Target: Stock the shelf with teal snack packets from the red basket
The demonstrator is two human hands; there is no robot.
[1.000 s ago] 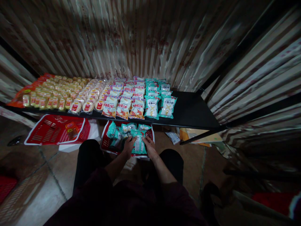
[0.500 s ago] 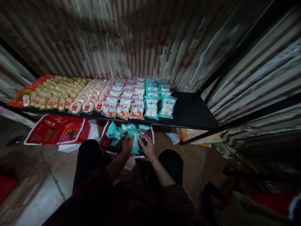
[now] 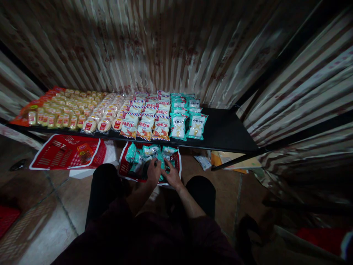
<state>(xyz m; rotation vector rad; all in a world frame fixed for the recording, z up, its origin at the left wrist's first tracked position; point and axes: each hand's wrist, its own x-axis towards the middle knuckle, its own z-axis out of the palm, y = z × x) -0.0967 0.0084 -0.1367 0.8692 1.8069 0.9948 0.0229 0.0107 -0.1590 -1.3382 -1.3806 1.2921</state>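
Both my hands reach down into a red basket on the floor that holds several teal snack packets. My left hand and my right hand are closed side by side on a teal packet at the basket's near side, which they mostly cover. Above the basket, a black shelf carries rows of teal packets, red-and-white packets and small yellow packets.
A second red basket with an orange packet inside sits on the floor to the left, resting on a white box. Papers and a loose packet lie under the shelf's bare right end. Striped curtains hang behind and to the right. My dark-clad knees flank the basket.
My hands have drawn closer together over the teal packet, which showed broadly between them a second ago and is now almost hidden.
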